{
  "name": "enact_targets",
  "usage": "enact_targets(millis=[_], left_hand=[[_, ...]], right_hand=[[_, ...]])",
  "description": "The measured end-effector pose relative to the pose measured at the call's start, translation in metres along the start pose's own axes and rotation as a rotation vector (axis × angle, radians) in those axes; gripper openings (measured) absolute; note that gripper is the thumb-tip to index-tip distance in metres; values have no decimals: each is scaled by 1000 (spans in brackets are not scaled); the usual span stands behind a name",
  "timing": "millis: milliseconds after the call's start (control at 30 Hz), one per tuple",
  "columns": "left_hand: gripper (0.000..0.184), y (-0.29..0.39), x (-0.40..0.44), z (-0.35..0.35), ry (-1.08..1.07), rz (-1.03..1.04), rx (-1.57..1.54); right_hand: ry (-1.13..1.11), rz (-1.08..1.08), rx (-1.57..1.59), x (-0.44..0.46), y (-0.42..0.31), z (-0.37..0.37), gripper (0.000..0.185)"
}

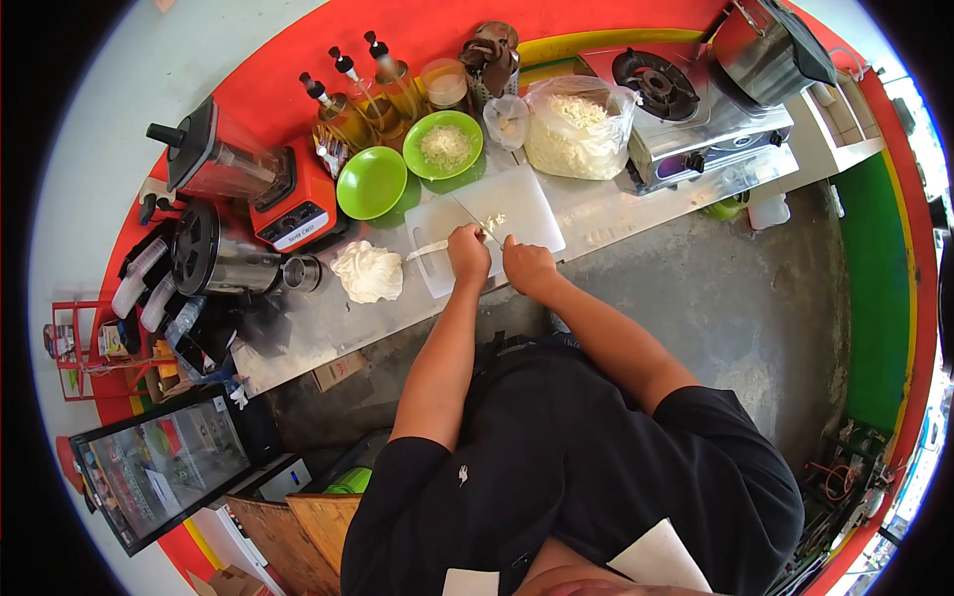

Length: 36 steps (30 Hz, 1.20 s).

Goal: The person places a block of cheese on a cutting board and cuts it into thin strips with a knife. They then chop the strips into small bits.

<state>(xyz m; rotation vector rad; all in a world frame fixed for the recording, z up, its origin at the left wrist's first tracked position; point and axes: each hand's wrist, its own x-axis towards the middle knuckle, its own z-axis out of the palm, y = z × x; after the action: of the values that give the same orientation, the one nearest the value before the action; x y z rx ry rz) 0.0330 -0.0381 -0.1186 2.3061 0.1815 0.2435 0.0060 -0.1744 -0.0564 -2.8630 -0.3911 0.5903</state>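
Note:
My right hand (530, 266) is closed around the handle of a kitchen knife (469, 210), whose blade points up and left across the white cutting board (532, 204). Fingers curled, my left hand (468, 253) rests on the board beside the blade. A long pale strip (427, 248) reaches out from its left side; I cannot make out its kind. Small pale chopped pieces (494, 222) lie by the blade. Behind the board, one green bowl (479, 159) holds pale shreds, and a second green bowl (372, 183) stands beside it. A crumpled whitish bundle (368, 272) lies to the left.
A plastic bag of pale pieces (578, 129) stands behind the board, near a gas stove (715, 149) with a large pot (765, 50). Bottles (393, 84) line the back. At left are a red blender (298, 194) and a metal cup (302, 272).

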Motion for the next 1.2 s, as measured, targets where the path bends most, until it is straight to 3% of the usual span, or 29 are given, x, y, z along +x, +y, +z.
enact_targets(millis=[233, 333, 567, 633, 767, 1200], left_hand=[[10, 3, -4, -4, -41, 61, 58], [11, 3, -7, -3, 41, 109, 32], [6, 14, -5, -8, 48, -12, 87], [4, 15, -4, -13, -85, -39, 272], [7, 14, 0, -12, -153, -31, 296], [8, 14, -11, -15, -39, -67, 237]], right_hand=[[-34, 7, -43, -23, -6, -1, 16], [17, 36, 39, -21, 2, 24, 17], [10, 35, 17, -2, -2, 11, 19], [-10, 26, 0, -4, -5, 4, 19], [-40, 27, -40, -14, -4, 6, 21], [15, 25, 57, -1, -1, 19, 19]])
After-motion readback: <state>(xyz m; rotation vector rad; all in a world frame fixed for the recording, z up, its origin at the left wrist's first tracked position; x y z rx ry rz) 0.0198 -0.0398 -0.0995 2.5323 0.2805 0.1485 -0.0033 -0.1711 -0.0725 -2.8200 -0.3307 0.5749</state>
